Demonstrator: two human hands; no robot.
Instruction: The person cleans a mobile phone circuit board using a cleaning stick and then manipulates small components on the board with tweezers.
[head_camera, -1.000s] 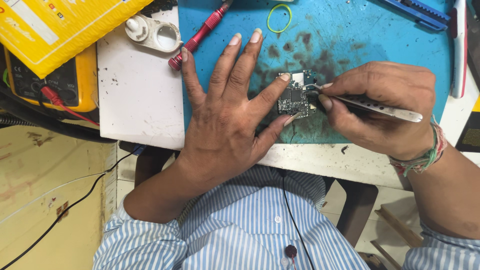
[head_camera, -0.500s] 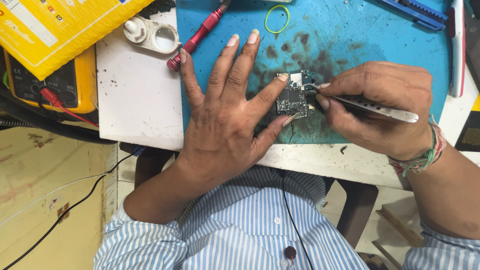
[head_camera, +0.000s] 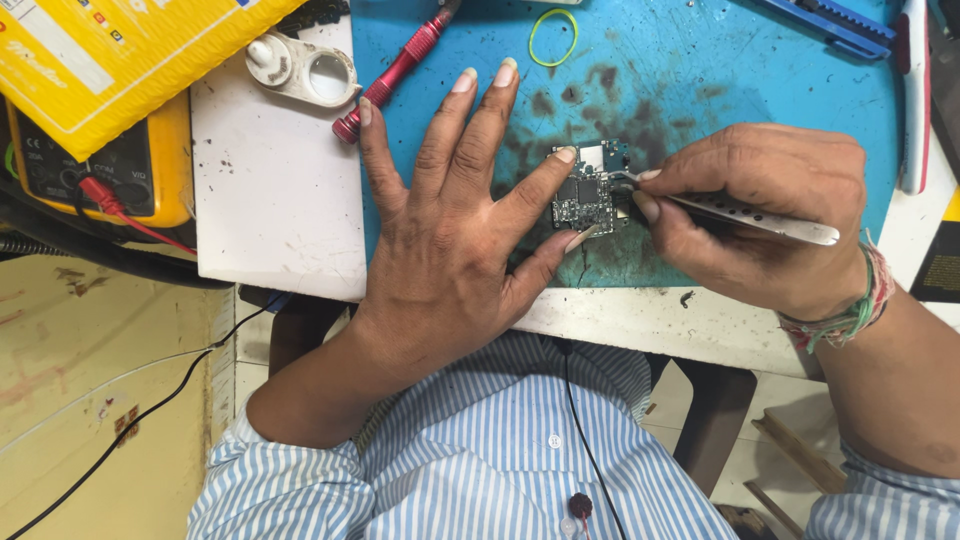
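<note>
A small dark circuit board (head_camera: 588, 190) lies on a stained blue work mat (head_camera: 700, 80). My left hand (head_camera: 450, 220) lies flat on the mat with fingers spread, its index finger and thumb pinning the board's left edge. My right hand (head_camera: 760, 210) grips metal tweezers (head_camera: 740, 212), whose tip touches the board's right side. Both forearms wear blue striped sleeves.
A red-handled screwdriver (head_camera: 395, 70) and a yellow rubber band (head_camera: 553, 36) lie at the mat's far side. A white magnifier loupe (head_camera: 300, 68) rests on a white board (head_camera: 270, 190). A yellow multimeter (head_camera: 100, 165) with red lead sits left, under a yellow padded envelope (head_camera: 130, 50). A blue tool (head_camera: 830, 25) lies top right.
Both hands hold nearly the same pose; the tweezer tip has shifted only slightly against the board.
</note>
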